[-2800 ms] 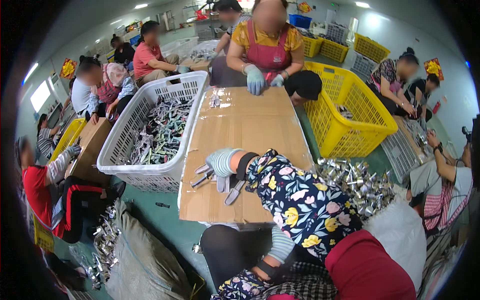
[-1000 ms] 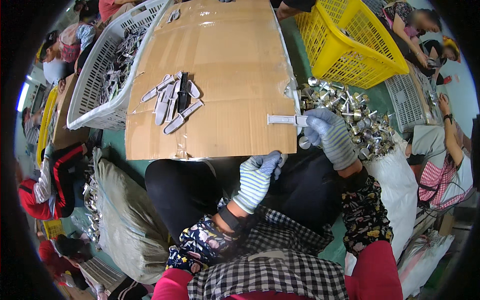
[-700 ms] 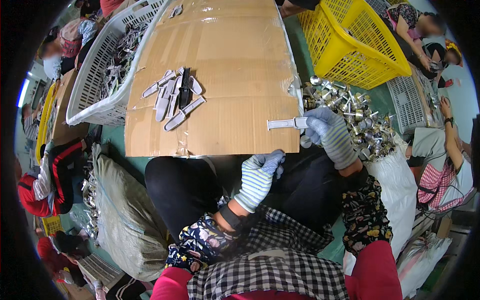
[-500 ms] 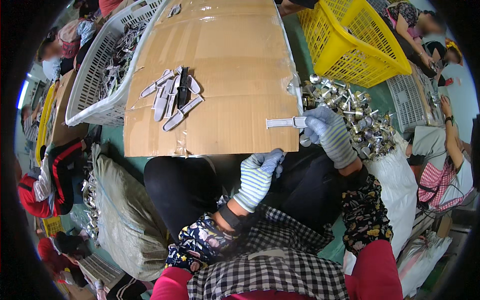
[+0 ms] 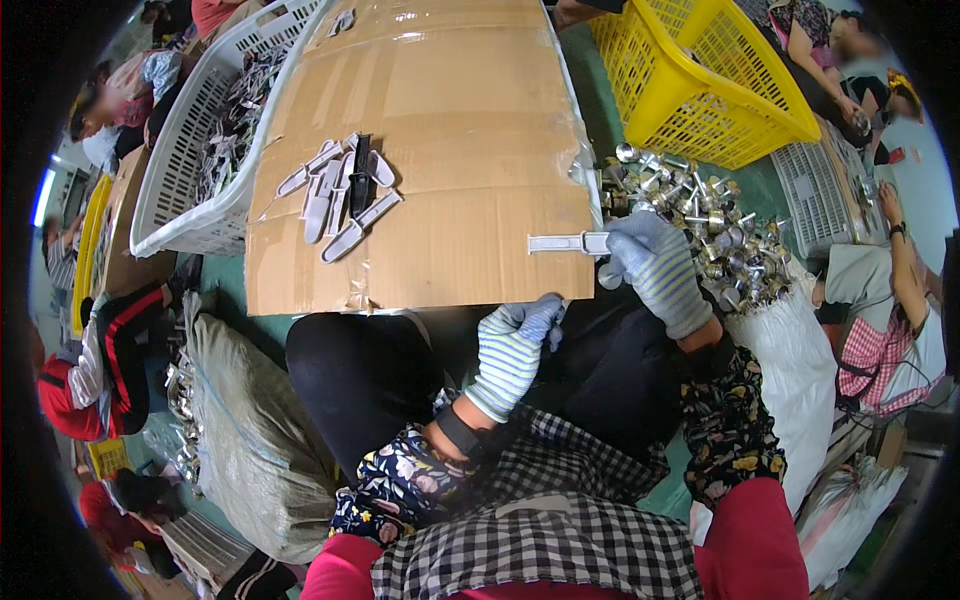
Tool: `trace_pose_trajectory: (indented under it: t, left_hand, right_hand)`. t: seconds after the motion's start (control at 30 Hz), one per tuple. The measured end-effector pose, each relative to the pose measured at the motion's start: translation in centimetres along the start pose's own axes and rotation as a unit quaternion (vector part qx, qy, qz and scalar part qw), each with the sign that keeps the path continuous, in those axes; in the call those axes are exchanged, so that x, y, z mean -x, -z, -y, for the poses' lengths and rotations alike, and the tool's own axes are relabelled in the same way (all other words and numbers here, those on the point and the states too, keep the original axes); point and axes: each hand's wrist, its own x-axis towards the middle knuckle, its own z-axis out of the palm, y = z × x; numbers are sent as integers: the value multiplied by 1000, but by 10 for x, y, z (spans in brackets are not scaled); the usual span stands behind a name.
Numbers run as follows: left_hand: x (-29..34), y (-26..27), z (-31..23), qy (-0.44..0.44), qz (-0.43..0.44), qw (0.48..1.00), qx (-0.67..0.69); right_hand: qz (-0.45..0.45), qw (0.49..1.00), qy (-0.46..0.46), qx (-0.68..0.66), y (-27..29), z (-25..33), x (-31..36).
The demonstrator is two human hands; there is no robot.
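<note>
Green floor (image 5: 770,190) underfoot, crowded with a yellow basket (image 5: 700,85), a white basket (image 5: 200,170) and a grey sack (image 5: 250,440).

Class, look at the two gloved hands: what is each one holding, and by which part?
The right hand grips a flat grey metal strip by its right end. The left hand holds nothing visible.

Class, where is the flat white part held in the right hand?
The flat white part lies across the cardboard sheet's right edge, pinched by the right hand beside the metal-parts pile.

Bright, even overhead light glares on the cardboard sheet (image 5: 420,150) at its far edge; fisheye rim bends, darkens.
</note>
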Motion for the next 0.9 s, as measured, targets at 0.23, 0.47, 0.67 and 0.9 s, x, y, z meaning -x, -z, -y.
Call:
trace_pose_trajectory:
  t: [0.23, 0.47, 0.67, 0.9]
  left_hand:
    - [0, -2, 0, -7, -9, 1000, -3]
    - [1, -1, -1, -12, 11, 1000, 10]
    - [6, 0, -3, -10, 7, 1000, 16]
    - [-2, -9, -2, 14, -5, 1000, 22]
  right_hand:
    - [2, 999, -52, -2, 0, 4, -1]
    - [-13, 981, -13, 193, 10, 13, 5]
    - [-72, 837, 345, 419, -10, 46, 14]
    - [86, 809, 361, 456, -10, 41, -13]
